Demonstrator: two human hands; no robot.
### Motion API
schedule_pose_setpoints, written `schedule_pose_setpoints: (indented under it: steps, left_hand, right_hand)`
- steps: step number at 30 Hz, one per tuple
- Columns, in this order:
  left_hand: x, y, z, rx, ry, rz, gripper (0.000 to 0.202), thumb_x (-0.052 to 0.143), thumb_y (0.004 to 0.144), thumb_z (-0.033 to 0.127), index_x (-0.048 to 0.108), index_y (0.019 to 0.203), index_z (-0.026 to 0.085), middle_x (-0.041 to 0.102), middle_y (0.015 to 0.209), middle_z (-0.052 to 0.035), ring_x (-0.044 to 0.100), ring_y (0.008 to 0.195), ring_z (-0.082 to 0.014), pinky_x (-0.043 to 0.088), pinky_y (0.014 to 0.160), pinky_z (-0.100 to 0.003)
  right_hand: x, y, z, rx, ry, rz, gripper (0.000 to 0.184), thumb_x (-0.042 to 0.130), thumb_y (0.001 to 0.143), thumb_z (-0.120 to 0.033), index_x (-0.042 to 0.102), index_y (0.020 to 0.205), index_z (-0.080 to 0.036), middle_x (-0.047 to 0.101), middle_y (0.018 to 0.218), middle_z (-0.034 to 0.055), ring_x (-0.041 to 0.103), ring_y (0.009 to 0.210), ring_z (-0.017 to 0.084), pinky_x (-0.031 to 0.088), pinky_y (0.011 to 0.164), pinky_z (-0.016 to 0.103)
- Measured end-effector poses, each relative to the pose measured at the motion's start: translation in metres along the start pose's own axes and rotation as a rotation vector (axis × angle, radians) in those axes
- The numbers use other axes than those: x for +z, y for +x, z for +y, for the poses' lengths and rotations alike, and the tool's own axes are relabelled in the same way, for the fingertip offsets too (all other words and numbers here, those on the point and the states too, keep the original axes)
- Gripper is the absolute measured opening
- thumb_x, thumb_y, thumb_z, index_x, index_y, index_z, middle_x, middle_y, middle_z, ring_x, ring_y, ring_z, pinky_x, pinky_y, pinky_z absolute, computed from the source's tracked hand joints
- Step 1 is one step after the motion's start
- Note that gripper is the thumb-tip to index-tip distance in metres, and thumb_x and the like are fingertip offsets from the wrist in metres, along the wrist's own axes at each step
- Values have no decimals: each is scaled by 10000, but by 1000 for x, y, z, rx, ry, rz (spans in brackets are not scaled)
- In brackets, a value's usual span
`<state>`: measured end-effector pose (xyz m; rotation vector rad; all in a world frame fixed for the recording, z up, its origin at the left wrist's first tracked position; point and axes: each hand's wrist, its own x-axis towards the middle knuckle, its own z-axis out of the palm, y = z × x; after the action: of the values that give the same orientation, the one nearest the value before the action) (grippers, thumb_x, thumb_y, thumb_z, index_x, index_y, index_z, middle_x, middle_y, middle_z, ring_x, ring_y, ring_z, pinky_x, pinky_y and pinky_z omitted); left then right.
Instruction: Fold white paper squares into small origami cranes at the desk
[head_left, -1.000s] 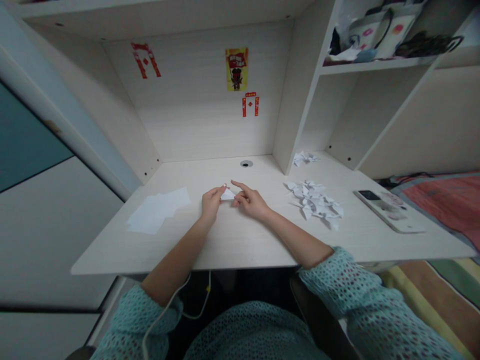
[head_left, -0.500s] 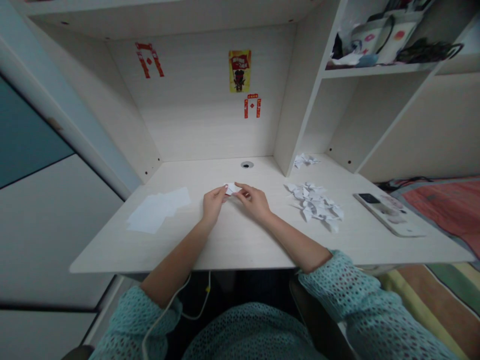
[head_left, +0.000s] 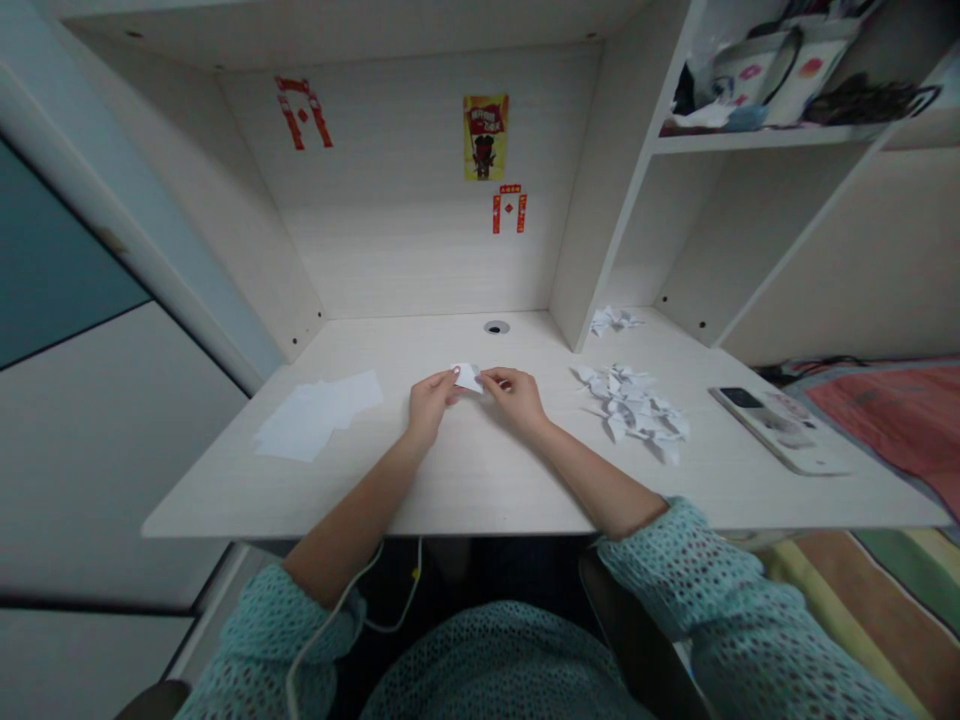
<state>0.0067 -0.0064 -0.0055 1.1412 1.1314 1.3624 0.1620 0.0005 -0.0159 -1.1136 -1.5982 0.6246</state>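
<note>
Between my two hands is a small piece of folded white paper (head_left: 469, 377), raised just over the desk. My left hand (head_left: 430, 404) pinches its left edge, thumb on top. At its right edge, the thumb and forefinger of my right hand (head_left: 516, 397) close on the paper. Left of my hands lie loose white paper sheets (head_left: 304, 420), overlapping and flat. To the right is a pile of small folded paper pieces (head_left: 634, 408) with pointed ends. The exact folds in the held paper are too small to make out.
The white desk (head_left: 480, 490) has a round cable hole (head_left: 496, 328) near its back wall. More folded papers (head_left: 615, 319) lie behind the upright divider (head_left: 615, 200). A phone (head_left: 776, 430) rests at the right. A white cable (head_left: 330, 630) hangs by my left sleeve.
My right fingers have shifted slightly right along the paper, so more of its white face shows. My left hand keeps its pinch. The view has tilted a little.
</note>
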Motion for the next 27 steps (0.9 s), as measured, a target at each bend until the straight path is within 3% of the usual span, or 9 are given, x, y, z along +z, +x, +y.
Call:
schedule_pose_setpoints:
  steps: [7,12,19,27]
  left_hand:
    - [1,-3,2,7,-25,-4,413,693,655,475,710,913,154,700,937,-95,649,784,-176,421,595,-221]
    - [1,-2,2,0,-56,-5,414,710,646,452,703,943,164,697,951,-85,648,756,-161,433,604,-219]
    - [0,-1,2,-2,-83,23,420,699,662,423,692,986,155,695,923,-83,627,693,-127,454,615,-218]
    - [0,-1,2,-4,-116,63,367,692,671,385,691,938,133,692,862,-78,625,700,-138,473,629,-233]
  right_hand:
    - [1,-2,-1,-29,125,46,282,582,769,-321,587,1026,-205,673,708,-8,602,636,143,448,622,254]
    - [-1,-3,-6,-120,15,28,158,538,809,-310,657,859,-219,691,837,20,602,715,149,453,663,267]
    - [-1,-3,-4,-149,-32,11,188,621,784,-347,704,909,-233,692,825,36,599,704,156,464,657,280]
    - [-4,-7,-7,-368,-307,-48,251,606,814,-378,691,1019,-259,678,916,52,596,869,192,458,791,325]
